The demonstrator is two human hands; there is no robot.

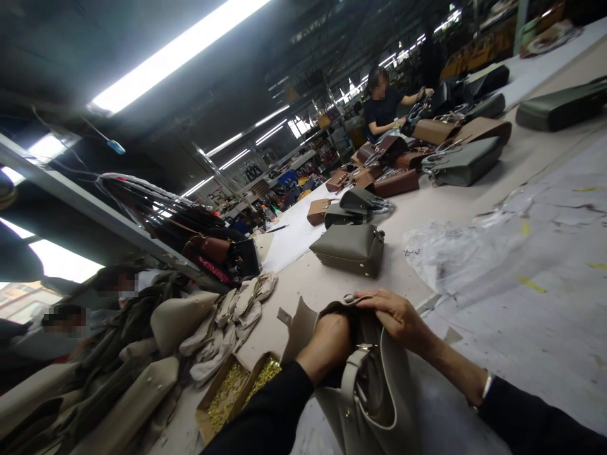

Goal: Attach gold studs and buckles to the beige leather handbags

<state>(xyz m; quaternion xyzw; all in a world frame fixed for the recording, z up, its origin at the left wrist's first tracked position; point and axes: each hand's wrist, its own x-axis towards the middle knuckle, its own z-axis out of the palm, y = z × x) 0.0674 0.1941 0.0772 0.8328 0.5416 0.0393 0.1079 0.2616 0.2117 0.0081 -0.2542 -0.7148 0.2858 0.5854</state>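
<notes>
- At the near edge of the worktop [497, 170], one pale grey handbag [374, 385] of smooth leather-like material lies partly open, its strap looped across the front
- The left hand [332, 344] is pushed wrist-deep into the bag's mouth; fingers hidden, so I cannot tell whether they are apart or closed
- The right hand [398, 316] lies over the bag's top rim, fingers curled down and clamped on the edge
- Both forearms wear dark sleeves; one pale band shows at the right wrist
- Just left of the bag, one open cardboard box [232, 395] with two compartments, each filled with small brass-coloured metal fittings, too small to count
- Beyond the hands, one finished olive-grey handbag [351, 249], boxy, with metal side hardware, stands apart
- Further along, about a dozen finished bags in olive, tan and brown, several overlapping; exact count cannot be told
- One crumpled clear plastic sheet [450, 253] lies to the right, on pale paper with yellow tape marks
- A heap of pale cut leather pieces [227, 322] lies to the left
- One other person [384, 101] in dark clothing is at the far end
- No readable brand, label or writing
</notes>
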